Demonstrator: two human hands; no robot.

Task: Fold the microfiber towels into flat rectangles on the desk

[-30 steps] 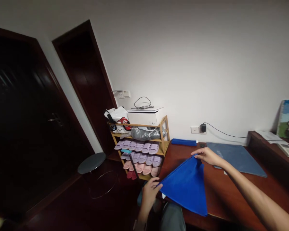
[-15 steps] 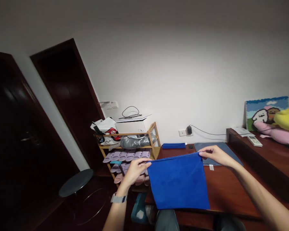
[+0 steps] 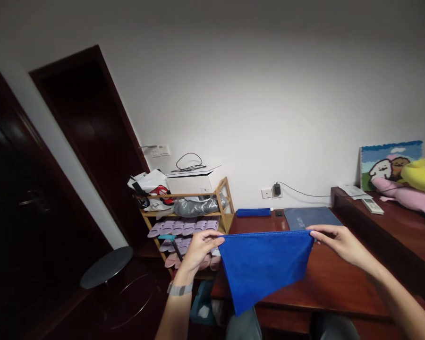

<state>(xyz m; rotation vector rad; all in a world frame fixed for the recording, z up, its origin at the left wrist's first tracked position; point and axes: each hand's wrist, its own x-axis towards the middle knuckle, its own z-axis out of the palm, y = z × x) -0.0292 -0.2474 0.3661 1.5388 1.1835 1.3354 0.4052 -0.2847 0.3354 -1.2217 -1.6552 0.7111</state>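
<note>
Wristband (image 3: 180, 289): grey, on the left wrist, nearest the camera.
Left hand (image 3: 198, 248): thumb and fingers pinch the upper left corner of the blue cloth (image 3: 265, 264).
Right hand (image 3: 340, 243): thumb and fingers pinch the upper right corner, arm reaching in from the right.
Blue cloth: held in the air between both hands with its top edge pulled straight. The rest hangs to a slanted point in front of the near edge of the table (image 3: 326, 283), and I cannot tell whether it touches the table.
Step in hand: by my reading, the cloth is being held out taut by its two top corners.
What handling calls for: both pinches must stay firm and level, since the limp cloth hangs from these two points alone.
Stool (image 3: 106, 267): round, dark, on the floor to the left.
Grey mat (image 3: 308, 218): flat on the table beyond the cloth.
Folded blue cloth (image 3: 253, 212): at the table's far edge, by the wall.
Shoe rack (image 3: 224, 203): wooden, left of the table, with rows of lilac and pink slippers (image 3: 184, 227) and a white box (image 3: 193, 182) on top.
Wall socket (image 3: 276, 190): a black charger is plugged in.
Raised ledge (image 3: 403, 226): carries a remote control (image 3: 371, 205) and plush toys (image 3: 411, 189).
Writing: none can be read. Faint marks on the grey mat and red print on a white bag (image 3: 152, 182) are too small.
</note>
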